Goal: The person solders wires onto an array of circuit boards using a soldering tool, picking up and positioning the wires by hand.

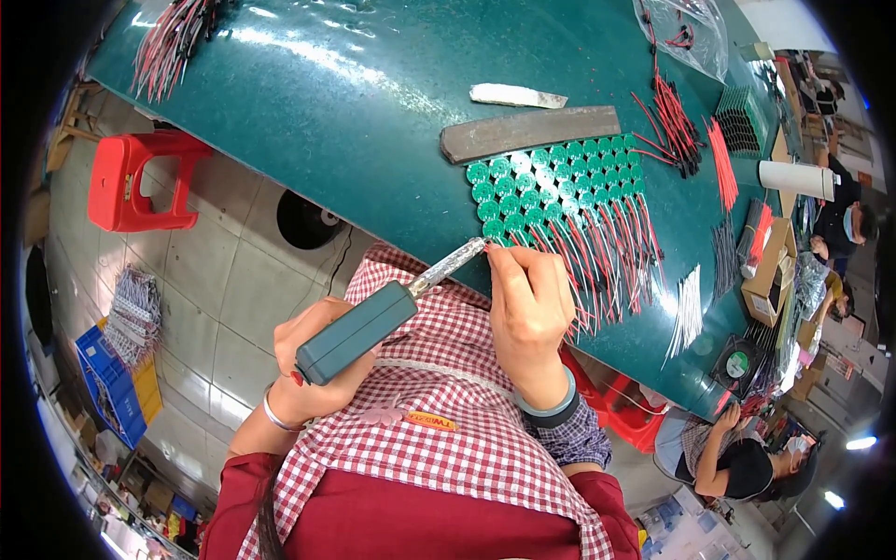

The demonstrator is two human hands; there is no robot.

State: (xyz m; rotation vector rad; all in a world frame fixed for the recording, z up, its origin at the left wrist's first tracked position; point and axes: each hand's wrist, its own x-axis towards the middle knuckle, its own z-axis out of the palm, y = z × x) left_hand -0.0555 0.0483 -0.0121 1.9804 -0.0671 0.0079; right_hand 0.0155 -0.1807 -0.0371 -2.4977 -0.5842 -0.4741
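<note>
My left hand (322, 359) is wrapped around a dark green gun-shaped hand tool (359, 331) with a long silvery barrel; I cannot tell its exact kind. The barrel's tip reaches the near left corner of a panel of round green circuit boards (537, 182). Right at that tip, the fingers of my right hand (532, 303) are pinched on a thin wire end, mostly hidden by the fingertips. Rows of red, white and dark wires (607, 257) run from the boards toward me over the table. A grey-brown bar (532, 133) lies along the panel's far edge.
On the green table (355, 121) are a white strip (518, 95), red wire bundles (677, 126), white wires (686, 313) and a clear bag (691, 37). A red stool (149, 182) stands at left. Another person (747, 457) sits at the right table edge.
</note>
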